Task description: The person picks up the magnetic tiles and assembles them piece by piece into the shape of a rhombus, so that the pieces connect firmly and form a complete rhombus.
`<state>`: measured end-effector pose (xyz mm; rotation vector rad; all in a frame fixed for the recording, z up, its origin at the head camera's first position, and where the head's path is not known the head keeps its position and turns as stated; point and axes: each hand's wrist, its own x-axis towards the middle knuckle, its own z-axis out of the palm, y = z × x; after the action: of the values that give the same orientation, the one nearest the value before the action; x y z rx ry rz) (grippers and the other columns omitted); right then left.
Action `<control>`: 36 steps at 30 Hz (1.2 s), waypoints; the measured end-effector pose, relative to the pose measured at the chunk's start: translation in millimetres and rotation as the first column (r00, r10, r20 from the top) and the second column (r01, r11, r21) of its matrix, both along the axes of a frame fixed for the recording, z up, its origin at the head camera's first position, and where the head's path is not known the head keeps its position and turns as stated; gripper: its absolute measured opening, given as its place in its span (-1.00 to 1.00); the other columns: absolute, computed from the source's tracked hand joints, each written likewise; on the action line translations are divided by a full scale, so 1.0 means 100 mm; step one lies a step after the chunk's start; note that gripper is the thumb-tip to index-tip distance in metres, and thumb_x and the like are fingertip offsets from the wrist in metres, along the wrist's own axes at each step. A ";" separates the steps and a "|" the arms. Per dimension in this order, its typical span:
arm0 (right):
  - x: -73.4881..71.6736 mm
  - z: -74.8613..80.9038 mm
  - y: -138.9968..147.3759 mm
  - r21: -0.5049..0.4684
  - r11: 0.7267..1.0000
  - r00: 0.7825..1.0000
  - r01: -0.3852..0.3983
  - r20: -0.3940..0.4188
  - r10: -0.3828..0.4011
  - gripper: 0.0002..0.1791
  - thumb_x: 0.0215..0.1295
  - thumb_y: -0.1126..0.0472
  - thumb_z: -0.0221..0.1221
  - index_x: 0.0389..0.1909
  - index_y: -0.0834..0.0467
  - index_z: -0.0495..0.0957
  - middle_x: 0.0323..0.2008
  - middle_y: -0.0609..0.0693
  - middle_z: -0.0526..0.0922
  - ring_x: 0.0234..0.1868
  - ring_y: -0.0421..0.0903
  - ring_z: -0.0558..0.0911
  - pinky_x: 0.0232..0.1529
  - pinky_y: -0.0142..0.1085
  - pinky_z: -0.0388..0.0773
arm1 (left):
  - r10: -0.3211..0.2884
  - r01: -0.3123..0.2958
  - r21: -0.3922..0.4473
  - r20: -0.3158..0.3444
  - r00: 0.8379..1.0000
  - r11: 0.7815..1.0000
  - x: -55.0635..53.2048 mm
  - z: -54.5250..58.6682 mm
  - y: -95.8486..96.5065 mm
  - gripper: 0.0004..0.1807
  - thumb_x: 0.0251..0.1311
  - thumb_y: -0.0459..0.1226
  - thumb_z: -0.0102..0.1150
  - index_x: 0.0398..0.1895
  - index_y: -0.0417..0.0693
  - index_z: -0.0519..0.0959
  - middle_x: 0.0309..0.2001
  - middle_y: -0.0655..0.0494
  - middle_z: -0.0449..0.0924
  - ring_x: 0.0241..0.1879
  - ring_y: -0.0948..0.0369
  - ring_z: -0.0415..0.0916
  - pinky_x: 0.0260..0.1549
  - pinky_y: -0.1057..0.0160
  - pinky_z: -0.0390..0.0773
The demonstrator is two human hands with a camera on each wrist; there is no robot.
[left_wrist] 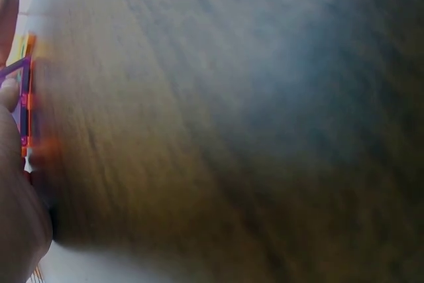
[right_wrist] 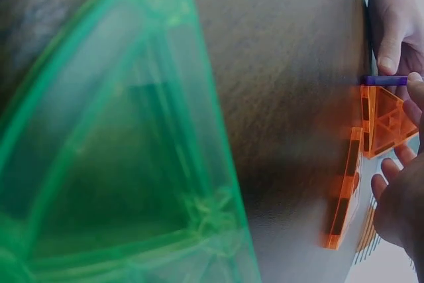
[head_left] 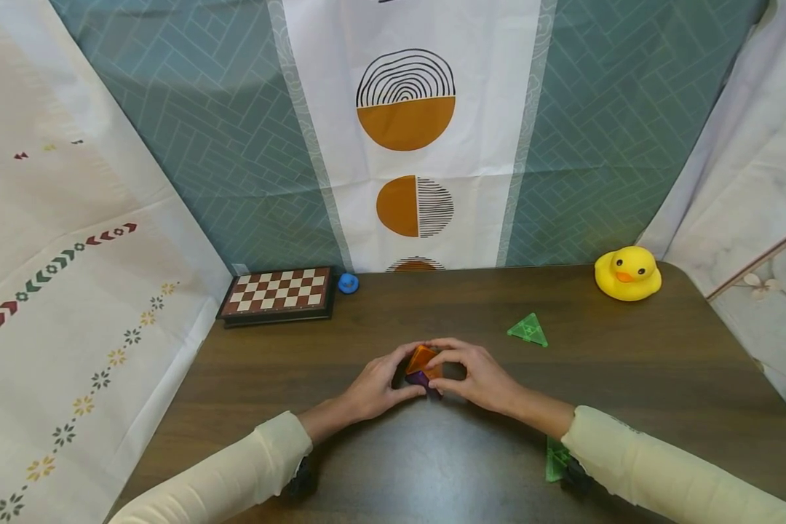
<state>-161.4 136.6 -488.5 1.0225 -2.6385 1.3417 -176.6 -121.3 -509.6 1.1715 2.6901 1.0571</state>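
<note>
Near the table's middle, my left hand and right hand hold a small group of translucent magnetic tiles from opposite sides. An orange magnetic tile leans at the far side of the group, and a purple magnetic tile joins it at the near side. In the right wrist view, the left thumb touches the purple tile, and a right fingertip meets its other end. Another orange tile stands beside the tilted orange one. Fingers hide part of the group.
A green triangular tile lies beyond the right hand; another green tile is partly under the right forearm. At the back are a chessboard box, a small blue object and a yellow rubber duck.
</note>
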 end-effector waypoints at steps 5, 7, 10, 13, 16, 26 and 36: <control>-0.01 0.00 0.00 0.000 1.000 1.000 0.002 0.006 -0.002 -0.75 0.35 0.12 0.46 0.00 0.06 0.81 0.33 0.10 0.61 0.29 0.16 0.63 0.27 0.16 0.56 | 0.003 -0.003 0.005 -0.006 1.000 1.000 0.00 -0.01 0.01 -0.18 0.32 -0.11 0.50 0.54 -0.08 0.29 0.39 -0.01 0.55 0.32 0.13 0.57 0.33 0.05 0.53; -0.01 0.00 0.00 -0.003 1.000 1.000 0.003 0.006 -0.003 -0.75 0.34 0.13 0.47 0.00 0.06 0.80 0.31 0.09 0.63 0.27 0.15 0.64 0.26 0.14 0.58 | 0.004 -0.004 0.009 -0.014 1.000 1.000 0.00 -0.01 0.01 -0.19 0.33 -0.11 0.49 0.53 -0.07 0.30 0.38 -0.01 0.56 0.32 0.13 0.56 0.32 0.05 0.53; 0.00 0.01 0.00 -0.004 1.000 1.000 0.009 0.010 -0.009 -0.73 0.32 0.15 0.48 0.01 0.07 0.79 0.29 0.06 0.64 0.25 0.12 0.66 0.24 0.09 0.61 | 0.006 -0.006 0.014 -0.025 1.000 1.000 0.01 -0.02 0.01 -0.21 0.33 -0.11 0.49 0.51 -0.06 0.31 0.37 -0.01 0.57 0.31 0.12 0.57 0.31 0.03 0.55; 0.00 0.01 0.00 0.005 1.000 1.000 0.019 0.014 -0.019 -0.71 0.31 0.16 0.50 0.03 0.06 0.78 0.27 0.01 0.65 0.24 0.07 0.67 0.24 0.06 0.61 | 0.008 -0.008 0.016 -0.023 1.000 1.000 0.01 -0.02 0.02 -0.23 0.34 -0.11 0.48 0.50 -0.04 0.32 0.36 -0.01 0.58 0.31 0.13 0.57 0.30 0.01 0.56; 0.00 0.01 0.00 0.010 1.000 1.000 0.025 0.016 -0.026 -0.67 0.29 0.17 0.51 0.07 0.05 0.77 0.25 -0.02 0.67 0.24 0.03 0.67 0.26 0.04 0.60 | 0.013 -0.013 0.019 -0.009 1.000 1.000 0.01 -0.03 0.02 -0.27 0.34 -0.10 0.47 0.48 -0.02 0.34 0.36 0.02 0.58 0.32 0.16 0.56 0.30 0.01 0.55; 0.00 -0.02 0.01 -0.001 1.000 0.999 0.029 -0.026 -0.029 -0.65 0.28 0.21 0.51 0.08 0.08 0.76 0.20 0.01 0.71 0.20 0.04 0.70 0.24 0.07 0.61 | 0.024 -0.023 0.030 -0.025 0.999 0.999 0.00 -0.05 0.03 -0.33 0.34 -0.11 0.47 0.41 -0.02 0.38 0.33 0.03 0.61 0.29 0.17 0.57 0.26 0.03 0.59; 0.01 -0.01 0.01 -0.010 0.999 0.999 0.030 -0.025 -0.031 -0.68 0.31 0.22 0.49 0.07 0.10 0.74 0.22 0.01 0.70 0.22 0.04 0.69 0.24 0.05 0.61 | 0.049 -0.048 0.022 -0.036 0.998 0.999 0.01 -0.05 0.04 -0.35 0.36 -0.09 0.46 0.39 0.00 0.39 0.31 0.03 0.60 0.21 0.16 0.61 0.17 0.01 0.63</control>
<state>-160.9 137.8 -489.9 0.9870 -2.6160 1.3253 -175.4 -117.3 -515.0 1.1449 2.7555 1.0834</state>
